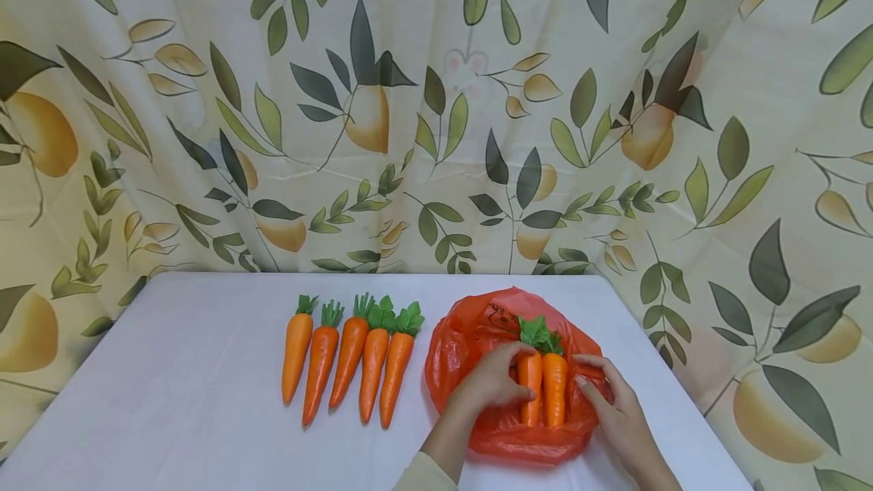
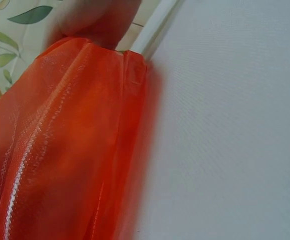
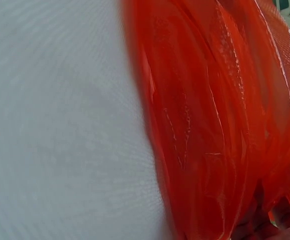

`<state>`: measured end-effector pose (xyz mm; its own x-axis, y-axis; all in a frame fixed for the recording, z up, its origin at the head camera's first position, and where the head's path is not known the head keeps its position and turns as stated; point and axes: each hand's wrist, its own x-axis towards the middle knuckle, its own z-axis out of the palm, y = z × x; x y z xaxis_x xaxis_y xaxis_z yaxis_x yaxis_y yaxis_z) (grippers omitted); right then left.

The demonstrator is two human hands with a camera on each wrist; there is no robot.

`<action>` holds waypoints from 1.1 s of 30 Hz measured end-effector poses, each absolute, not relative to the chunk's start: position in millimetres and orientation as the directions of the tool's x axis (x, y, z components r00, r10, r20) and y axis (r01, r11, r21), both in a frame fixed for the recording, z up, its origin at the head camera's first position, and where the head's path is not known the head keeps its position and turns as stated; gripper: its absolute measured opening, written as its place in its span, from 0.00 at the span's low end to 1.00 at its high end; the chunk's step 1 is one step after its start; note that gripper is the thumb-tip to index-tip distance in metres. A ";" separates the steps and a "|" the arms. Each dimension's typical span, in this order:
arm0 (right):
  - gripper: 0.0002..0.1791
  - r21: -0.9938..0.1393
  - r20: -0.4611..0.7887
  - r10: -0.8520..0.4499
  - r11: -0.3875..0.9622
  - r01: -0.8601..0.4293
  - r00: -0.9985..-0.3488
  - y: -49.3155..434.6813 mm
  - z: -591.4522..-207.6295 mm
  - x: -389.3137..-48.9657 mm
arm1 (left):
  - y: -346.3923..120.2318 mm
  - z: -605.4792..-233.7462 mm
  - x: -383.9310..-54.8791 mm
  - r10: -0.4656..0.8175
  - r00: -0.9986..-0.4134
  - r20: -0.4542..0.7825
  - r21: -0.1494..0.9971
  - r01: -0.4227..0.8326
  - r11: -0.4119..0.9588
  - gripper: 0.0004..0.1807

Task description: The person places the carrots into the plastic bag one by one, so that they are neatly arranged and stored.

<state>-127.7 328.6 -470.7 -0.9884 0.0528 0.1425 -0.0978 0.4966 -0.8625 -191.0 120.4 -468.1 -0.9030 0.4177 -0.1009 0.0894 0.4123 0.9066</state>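
Observation:
In the head view, an orange carrot (image 1: 529,381) with a green leafy top lies in a crumpled red plastic bag (image 1: 450,370), beside a second carrot (image 1: 555,389). My left hand (image 1: 494,381) holds the left carrot, with fingers near its top and the thumb lower down. On the bag's right side, my right hand (image 1: 617,408) touches the plastic with thumb and forefinger apart. Red plastic (image 2: 80,145) fills much of the left wrist view, below part of the left hand (image 2: 95,20). Dark, partly hidden fingers (image 3: 262,227) show low in the right wrist view.
Several carrots (image 1: 351,362) with green tops lie in a row on the white table (image 1: 204,392), left of the bag. A fabric curtain (image 1: 409,135) printed with fruit and leaves hangs behind the table's back edge and along its sides.

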 end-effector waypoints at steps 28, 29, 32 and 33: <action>0.20 -0.864 0.192 0.039 0.480 -0.150 -0.981 331.2 -474.8 -127.9 | 92.3 -438.3 -193.3 0.450 -0.893 -0.002 0.754 0.295 0.587 0.23; 0.20 -0.865 0.193 0.038 0.478 -0.152 -0.980 331.2 -474.8 -127.7 | 89.5 -435.8 -192.8 0.447 -0.894 0.007 0.744 0.303 0.595 0.23; 0.20 -0.864 0.190 0.034 0.481 -0.150 -0.981 331.4 -475.0 -127.7 | 80.5 -427.5 -190.6 0.446 -0.895 0.023 0.718 0.325 0.615 0.22; 0.20 -0.863 0.187 0.035 0.484 -0.147 -0.982 331.4 -474.9 -127.9 | 77.5 -424.8 -189.8 0.450 -0.893 0.026 0.710 0.334 0.620 0.21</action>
<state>-127.9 331.4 -474.9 -0.9818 0.0348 0.1868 -0.1470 0.4839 -0.8627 -189.8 77.5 -424.8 -0.8925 0.4502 0.0262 0.3335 0.6198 0.7104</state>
